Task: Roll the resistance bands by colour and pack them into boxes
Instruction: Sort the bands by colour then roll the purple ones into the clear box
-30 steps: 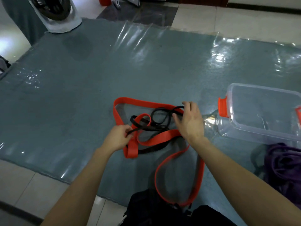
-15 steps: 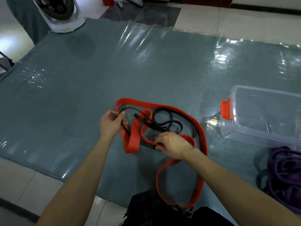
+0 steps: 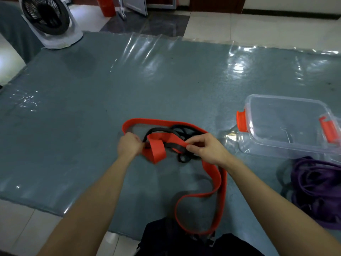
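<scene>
Your left hand (image 3: 129, 145) has its grip closed round the red band (image 3: 156, 150) at the left end of its folded part, fingers curled tight. Your right hand (image 3: 208, 150) holds the same band in a narrow grip, thumb and fingertips pinching its edge a little to the right. Between your hands the red band folds over into a wide flap, and the rest of it runs in a loop to the far side and in a long loop down to the near edge of the tabletop (image 3: 129, 80). The black band (image 3: 181, 159) lies tangled through the red one, between and just beyond your hands. The clear box (image 3: 287, 126) with orange latches (image 3: 242, 121) stands open to the right, apart from the bands. The purple bands (image 3: 317, 187) lie heaped just near of the box. A fan (image 3: 48, 19) stands at the far left corner
</scene>
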A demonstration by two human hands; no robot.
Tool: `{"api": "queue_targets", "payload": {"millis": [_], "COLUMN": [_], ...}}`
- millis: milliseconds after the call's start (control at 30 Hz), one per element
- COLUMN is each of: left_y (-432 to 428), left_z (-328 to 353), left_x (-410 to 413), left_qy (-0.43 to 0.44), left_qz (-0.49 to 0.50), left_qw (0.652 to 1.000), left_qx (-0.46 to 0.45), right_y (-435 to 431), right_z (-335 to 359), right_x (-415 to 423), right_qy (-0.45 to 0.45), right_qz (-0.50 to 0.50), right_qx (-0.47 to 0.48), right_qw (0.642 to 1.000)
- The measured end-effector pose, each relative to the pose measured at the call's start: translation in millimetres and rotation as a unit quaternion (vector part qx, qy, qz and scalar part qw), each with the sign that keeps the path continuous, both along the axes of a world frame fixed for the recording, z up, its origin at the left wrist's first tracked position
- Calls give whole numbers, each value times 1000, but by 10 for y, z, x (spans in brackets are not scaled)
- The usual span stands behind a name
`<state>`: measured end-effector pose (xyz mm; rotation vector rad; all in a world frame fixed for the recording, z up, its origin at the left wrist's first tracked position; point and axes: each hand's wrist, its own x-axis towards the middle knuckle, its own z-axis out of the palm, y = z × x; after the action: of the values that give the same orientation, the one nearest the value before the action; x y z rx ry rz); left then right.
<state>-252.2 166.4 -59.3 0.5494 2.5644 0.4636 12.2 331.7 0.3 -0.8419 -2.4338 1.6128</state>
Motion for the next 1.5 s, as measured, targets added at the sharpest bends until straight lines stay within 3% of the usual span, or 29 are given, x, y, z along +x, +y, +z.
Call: {"api": "queue_targets", "payload": {"millis": [133,233,333,467,533,600,667,800,867,967,1133,1267,1400,1500], "left_y": [-43,-110,-162,-138,-112,-113,-143,-271,-377,-527,-579,-464,-222,-41], "left_z": [89,102,39,47,179,341,566,1090,1242,1187,958,1014,1044,1045], "left_x": [290,390,395,583,709,767,749,489,351,269,429,506,808,1110], "left_qy": [111,124,-31,-170,-276,-405,-445,-317,-222,-70,0,199,144,60], "left_qz": [-139,-96,-39,-27,56,123,100,-8,-24,-49,-113,-153,-179,-190], "left_qw": [977,985,998,980,939,855,822,863,883,922,936,952,963,950], "left_qx": [-120,-67,41,95,197,301,340,394,412,377,334,173,143,242], "right_y": [76,159,186,157,159,154,159,277,303,275,299,313,198,222], "right_z": [-121,-120,-94,-86,-51,20,140,486,598,697,795,963,968,840], "right_x": [-72,-136,-152,-106,-42,27,64,115,204,352,575,801,1061,1284], "right_qy": [-28,-48,-29,-49,-50,-60,-43,86,97,105,121,151,124,15], "right_qz": [-129,-162,-201,-119,-104,-78,-85,-255,-268,-271,-304,-330,-299,-263], "right_qx": [40,82,126,134,128,114,102,-28,-40,-29,57,100,93,61], "right_qw": [990,982,971,983,985,989,990,963,958,956,943,926,942,963]}}
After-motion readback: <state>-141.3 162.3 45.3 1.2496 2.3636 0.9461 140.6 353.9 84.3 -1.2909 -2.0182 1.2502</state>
